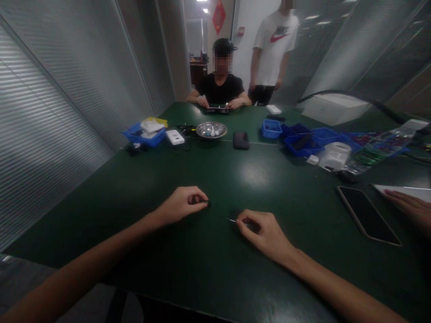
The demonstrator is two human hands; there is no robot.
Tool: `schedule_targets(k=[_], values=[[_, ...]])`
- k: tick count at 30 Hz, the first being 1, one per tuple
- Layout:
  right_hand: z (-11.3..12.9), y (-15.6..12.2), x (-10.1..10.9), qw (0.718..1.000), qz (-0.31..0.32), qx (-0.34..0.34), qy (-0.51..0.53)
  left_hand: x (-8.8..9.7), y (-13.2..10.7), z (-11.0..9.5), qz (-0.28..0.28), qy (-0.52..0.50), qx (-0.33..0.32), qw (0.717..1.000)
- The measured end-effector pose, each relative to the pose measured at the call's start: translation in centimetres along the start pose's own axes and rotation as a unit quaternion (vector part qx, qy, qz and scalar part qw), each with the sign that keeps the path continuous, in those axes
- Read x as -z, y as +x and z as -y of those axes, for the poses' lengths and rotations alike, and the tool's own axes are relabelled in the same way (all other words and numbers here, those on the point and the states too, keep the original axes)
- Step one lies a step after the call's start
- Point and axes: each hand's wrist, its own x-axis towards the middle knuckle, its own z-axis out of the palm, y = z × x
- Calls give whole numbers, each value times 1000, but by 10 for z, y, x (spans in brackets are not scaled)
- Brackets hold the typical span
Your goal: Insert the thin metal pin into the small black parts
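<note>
Both pinch tight: left hand (180, 205) a small dark bit (206, 202), right hand (264, 233) a thin shiny pin (231, 220).

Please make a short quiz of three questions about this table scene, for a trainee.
1. True or false: the left hand pinches a small dark piece just over the green table.
2. What do the fingers of the right hand hold? A) a thin pin B) a blue pen C) a spoon
3. Fill in: the dark phone lies flat to the ___ of the right hand.

Key: 1 true; 2 A; 3 right.
</note>
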Motion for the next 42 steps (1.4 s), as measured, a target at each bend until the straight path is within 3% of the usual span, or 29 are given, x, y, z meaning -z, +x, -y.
schedule_targets(k=[3, 7, 17, 26, 31, 37, 42], values=[[-1, -1, 1, 1000, 2, 6, -1, -40, 9, -23, 49, -14, -75, 996], [-2, 0, 3, 1000, 1, 23, -5, -60, 13, -27, 46, 25, -114, 992], [-4, 2, 9, 998, 37, 28, -31, -63, 13, -20, 31, 33, -139, 989], [4, 10, -5, 999, 16, 33, 9, -60, 14, -20, 42, 46, -165, 984], [2, 5, -2, 1000, -3, 21, 9, -54, 10, -23, 59, 33, -166, 984], [2, 0, 2, 1000, 6, 20, 7, -41, 1, -14, 74, -18, -171, 982], [4, 3, -7, 999, 16, 43, -27, -43, 1, -13, 76, -23, -168, 983]])
